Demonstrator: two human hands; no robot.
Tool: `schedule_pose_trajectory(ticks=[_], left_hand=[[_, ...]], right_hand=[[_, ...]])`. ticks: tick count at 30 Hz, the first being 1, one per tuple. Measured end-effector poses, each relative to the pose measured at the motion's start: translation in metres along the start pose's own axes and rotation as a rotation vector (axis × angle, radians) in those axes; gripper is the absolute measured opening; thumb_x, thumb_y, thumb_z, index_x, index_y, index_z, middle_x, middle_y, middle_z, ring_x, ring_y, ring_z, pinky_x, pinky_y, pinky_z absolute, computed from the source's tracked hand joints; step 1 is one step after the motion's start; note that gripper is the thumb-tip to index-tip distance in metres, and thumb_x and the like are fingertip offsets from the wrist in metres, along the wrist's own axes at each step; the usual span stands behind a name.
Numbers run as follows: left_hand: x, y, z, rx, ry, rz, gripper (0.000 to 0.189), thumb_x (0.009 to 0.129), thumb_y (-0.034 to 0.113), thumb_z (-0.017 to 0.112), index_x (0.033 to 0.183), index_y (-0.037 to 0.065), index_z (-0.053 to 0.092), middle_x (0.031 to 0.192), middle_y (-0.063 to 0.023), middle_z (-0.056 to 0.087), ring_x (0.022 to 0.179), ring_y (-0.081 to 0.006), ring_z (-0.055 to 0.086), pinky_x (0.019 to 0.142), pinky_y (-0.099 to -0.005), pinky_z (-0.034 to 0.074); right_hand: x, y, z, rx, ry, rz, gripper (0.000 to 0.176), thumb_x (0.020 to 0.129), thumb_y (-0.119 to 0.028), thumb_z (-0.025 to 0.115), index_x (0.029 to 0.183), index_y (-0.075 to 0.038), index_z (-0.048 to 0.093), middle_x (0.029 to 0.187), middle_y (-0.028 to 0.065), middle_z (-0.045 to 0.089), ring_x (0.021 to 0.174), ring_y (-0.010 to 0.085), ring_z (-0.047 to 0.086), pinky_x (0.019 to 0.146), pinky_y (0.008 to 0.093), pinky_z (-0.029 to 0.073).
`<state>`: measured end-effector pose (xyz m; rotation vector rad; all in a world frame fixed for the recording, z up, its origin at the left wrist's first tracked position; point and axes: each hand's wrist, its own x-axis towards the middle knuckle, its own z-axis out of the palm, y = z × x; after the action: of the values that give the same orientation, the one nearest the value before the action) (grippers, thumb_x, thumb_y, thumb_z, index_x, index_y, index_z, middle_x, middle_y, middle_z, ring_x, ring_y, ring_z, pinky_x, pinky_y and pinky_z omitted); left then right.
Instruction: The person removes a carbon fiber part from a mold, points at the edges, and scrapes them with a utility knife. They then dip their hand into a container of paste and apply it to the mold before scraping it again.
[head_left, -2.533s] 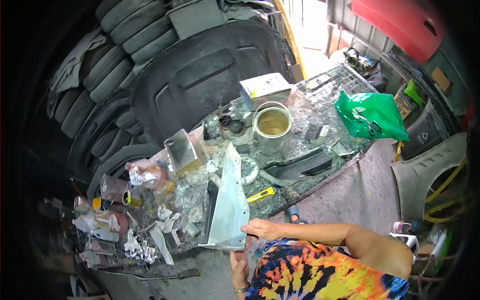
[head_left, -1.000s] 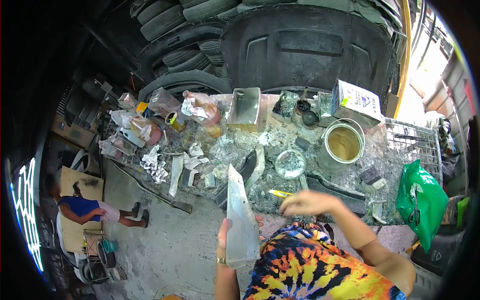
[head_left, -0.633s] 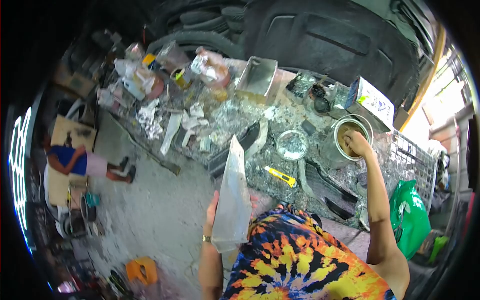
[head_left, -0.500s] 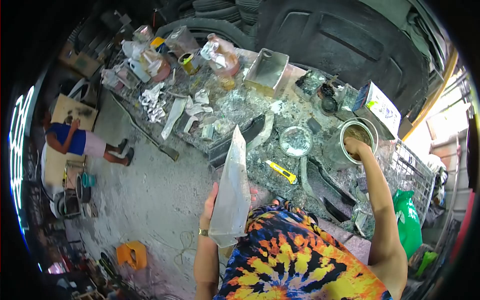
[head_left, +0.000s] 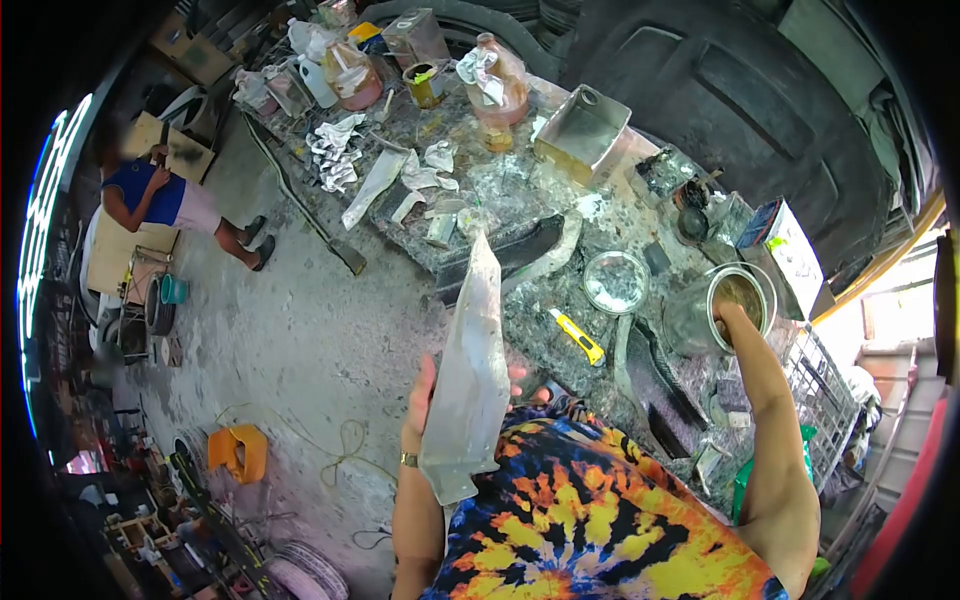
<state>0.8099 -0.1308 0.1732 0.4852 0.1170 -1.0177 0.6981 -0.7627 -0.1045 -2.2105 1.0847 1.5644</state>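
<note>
Right, from the head camera, the left hand [head_left: 418, 402] had a long pointed grey panel [head_left: 468, 370] held upright in front of the tie-dye shirt [head_left: 590, 520]. The thumb pressed its left edge and the fingertips [head_left: 517, 373] curled round from behind on the right, so the grip on it was firm. The panel's narrow tip pointed up toward the cluttered workbench [head_left: 530, 205], and its wide end hung just above the wrist.

Over on the other side, the right hand [head_left: 727, 312] was dipped into the open paint can [head_left: 690, 322] on the bench. Its fingers were down inside the rim, so whether they were spread or closed could not be told.

Between panel and can lay a yellow utility knife [head_left: 580, 338], with a round shallow lid [head_left: 615, 282] just beyond it. A white box [head_left: 797, 258] stood beside the can, and a rectangular metal tin [head_left: 585, 132] sat further back. Well apart on the concrete floor, another person in a blue top [head_left: 160, 195] bent over a board, and an orange stool [head_left: 238, 450] stood nearer.
</note>
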Motion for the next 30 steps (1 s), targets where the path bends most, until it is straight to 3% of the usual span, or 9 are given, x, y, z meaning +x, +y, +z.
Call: schedule_pose_trajectory(ticks=[2, 20, 30], left_hand=[[-0.002, 0.002, -0.002, 0.007, -0.128, 0.014, 0.089, 0.094, 0.070, 0.033, 0.152, 0.003, 0.021, 0.143, -0.0344, 0.039, 0.123, -0.0393, 0.053, 0.099, -0.0468, 0.049], [0.000, 0.003, -0.004, 0.047, -0.093, 0.015, 0.084, 0.096, 0.066, 0.034, 0.151, 0.004, 0.026, 0.140, -0.0346, 0.042, 0.122, -0.0391, 0.053, 0.097, -0.0466, 0.051], [-0.004, 0.003, -0.001, 0.011, -0.071, 0.020, 0.082, 0.097, 0.065, 0.031, 0.150, 0.004, 0.026, 0.139, -0.0349, 0.043, 0.121, -0.0389, 0.054, 0.097, -0.0471, 0.050]], right_hand=[[-0.008, -0.007, -0.005, -0.019, 0.027, -0.005, 0.021, 0.075, -0.032, 0.068, 0.077, -0.012, 0.073, 0.090, 0.0099, 0.072, 0.074, 0.0235, 0.065, 0.064, 0.0387, 0.051], [-0.036, -0.009, -0.006, -0.065, 0.117, -0.046, 0.025, 0.076, -0.031, 0.066, 0.084, -0.008, 0.074, 0.094, 0.0102, 0.073, 0.084, 0.0257, 0.068, 0.071, 0.0418, 0.053], [-0.022, -0.006, -0.009, -0.073, 0.111, -0.039, 0.030, 0.078, -0.030, 0.066, 0.094, -0.006, 0.073, 0.097, 0.0136, 0.073, 0.090, 0.0285, 0.069, 0.077, 0.0431, 0.053]])
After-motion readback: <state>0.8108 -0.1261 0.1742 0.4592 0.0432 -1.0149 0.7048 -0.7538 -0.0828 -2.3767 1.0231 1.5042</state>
